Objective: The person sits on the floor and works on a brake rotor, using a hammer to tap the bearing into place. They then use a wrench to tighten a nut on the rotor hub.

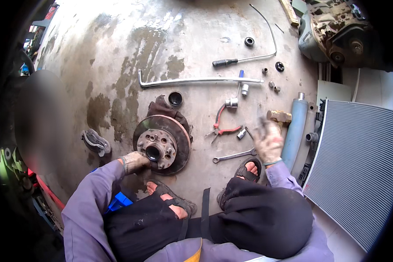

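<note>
A rusty brake disc with its studded hub (158, 148) lies on the floor in front of my left foot. My left hand (136, 162), in a knitted work glove, reaches against the hub's lower left side; its fingertips are hidden there. My right hand (268, 143), also gloved, is over the floor on the right, its fingers smeared by motion. Just beyond those fingers is a brass-coloured hammer head (279, 116); whether I hold it does not show. Left of that hand are a small socket (241, 134), red-handled pliers (225, 129) and a combination wrench (234, 155).
Beyond the disc are a black ring (175, 98) and a long breaker bar (201, 81). A flexible tool with a black handle (225, 63) lies farther off. At right are a blue-grey cylinder (295, 131), a radiator (353, 170) and an engine block (336, 32). Brake pads (96, 142) lie left.
</note>
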The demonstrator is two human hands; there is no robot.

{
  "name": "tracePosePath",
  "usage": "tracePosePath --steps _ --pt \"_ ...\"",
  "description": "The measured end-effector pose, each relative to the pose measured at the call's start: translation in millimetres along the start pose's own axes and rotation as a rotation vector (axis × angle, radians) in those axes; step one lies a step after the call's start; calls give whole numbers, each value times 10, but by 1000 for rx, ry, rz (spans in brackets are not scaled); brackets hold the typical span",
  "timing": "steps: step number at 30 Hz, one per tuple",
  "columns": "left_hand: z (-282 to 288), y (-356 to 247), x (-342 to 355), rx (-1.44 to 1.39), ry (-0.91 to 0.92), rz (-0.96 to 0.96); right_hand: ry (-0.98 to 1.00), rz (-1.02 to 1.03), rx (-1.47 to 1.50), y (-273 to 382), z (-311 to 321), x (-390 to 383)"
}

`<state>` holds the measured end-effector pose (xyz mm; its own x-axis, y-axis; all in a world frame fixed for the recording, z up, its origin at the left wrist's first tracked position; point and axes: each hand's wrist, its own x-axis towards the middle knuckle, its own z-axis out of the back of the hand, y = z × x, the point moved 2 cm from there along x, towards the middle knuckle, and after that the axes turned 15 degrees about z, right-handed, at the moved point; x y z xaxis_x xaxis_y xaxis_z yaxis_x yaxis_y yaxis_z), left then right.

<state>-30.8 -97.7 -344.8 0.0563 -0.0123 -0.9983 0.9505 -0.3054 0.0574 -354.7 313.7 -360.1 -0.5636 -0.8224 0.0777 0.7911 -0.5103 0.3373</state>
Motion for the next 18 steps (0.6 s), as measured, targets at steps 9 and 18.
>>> tracePosePath --steps 9,18 --pt "-111 166 339 345 -232 -382 808 489 59 797 -546 -211" --pt "151 -76 -386 -495 139 -77 530 276 344 740 -276 280"
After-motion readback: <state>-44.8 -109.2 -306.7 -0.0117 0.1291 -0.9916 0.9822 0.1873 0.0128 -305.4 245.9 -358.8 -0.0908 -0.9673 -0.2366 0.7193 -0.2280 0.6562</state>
